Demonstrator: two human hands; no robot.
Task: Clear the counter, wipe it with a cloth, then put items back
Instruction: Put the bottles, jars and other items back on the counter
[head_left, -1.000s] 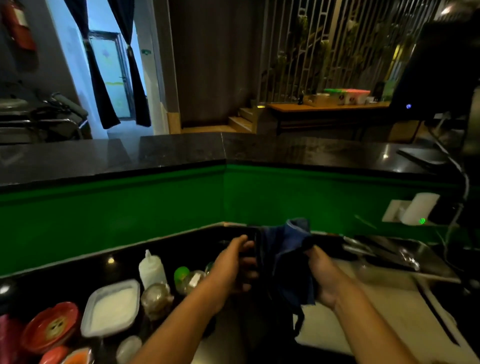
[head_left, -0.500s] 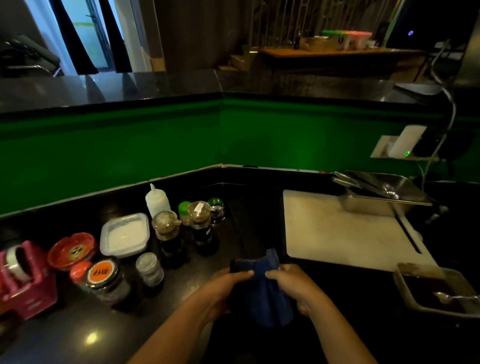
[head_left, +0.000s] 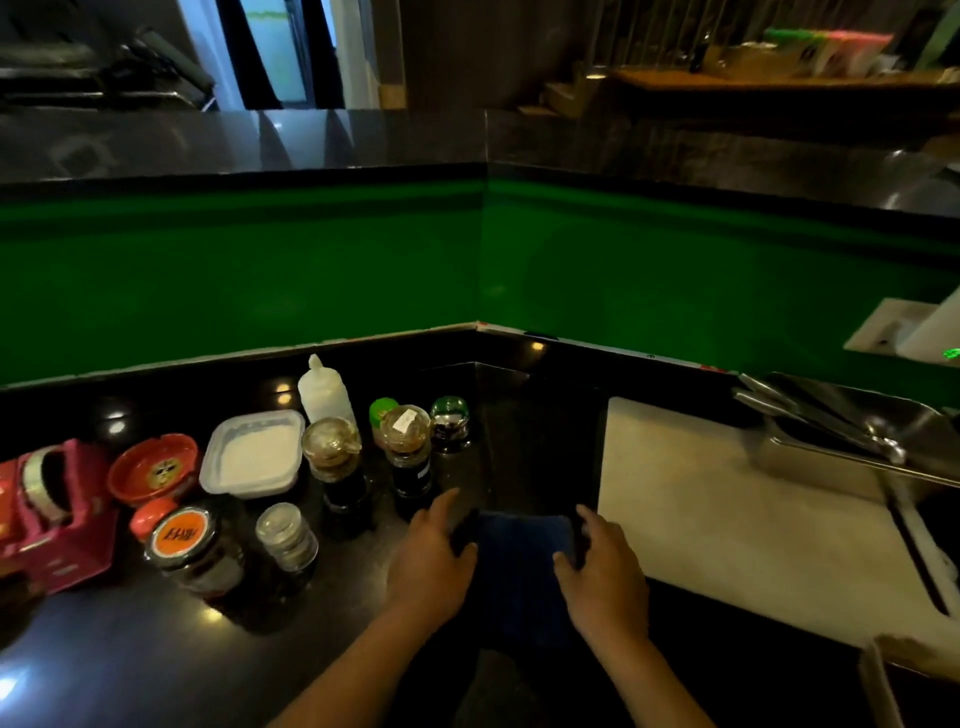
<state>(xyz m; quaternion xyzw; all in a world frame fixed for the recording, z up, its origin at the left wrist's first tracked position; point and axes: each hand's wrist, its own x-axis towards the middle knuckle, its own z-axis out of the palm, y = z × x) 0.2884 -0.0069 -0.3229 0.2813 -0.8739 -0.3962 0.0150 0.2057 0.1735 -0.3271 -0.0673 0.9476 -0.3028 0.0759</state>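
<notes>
A dark blue cloth (head_left: 519, 561) lies spread on the black counter (head_left: 130, 649), just in front of me. My left hand (head_left: 431, 564) holds the cloth's left edge between thumb and fingers. My right hand (head_left: 605, 571) holds the right edge the same way. Left of the cloth stand the counter's items: two dark sauce bottles (head_left: 332, 462) (head_left: 406, 452), a white squeeze bottle (head_left: 324, 392), a lidded white container (head_left: 254, 452), a small glass shaker (head_left: 287, 538) and a jar with an orange lid (head_left: 183, 543).
A red bowl (head_left: 153, 467) and a pink tape dispenser (head_left: 47, 514) sit at the far left. Right of the cloth lies a white cutting board (head_left: 727, 519), with a metal tray (head_left: 857, 447) behind it. Another tray's corner (head_left: 909, 680) shows at bottom right. Green walls (head_left: 260, 270) back the counter.
My hands brought the cloth down from chest height and spread it flat on the counter. My view tilted down toward the counter items.
</notes>
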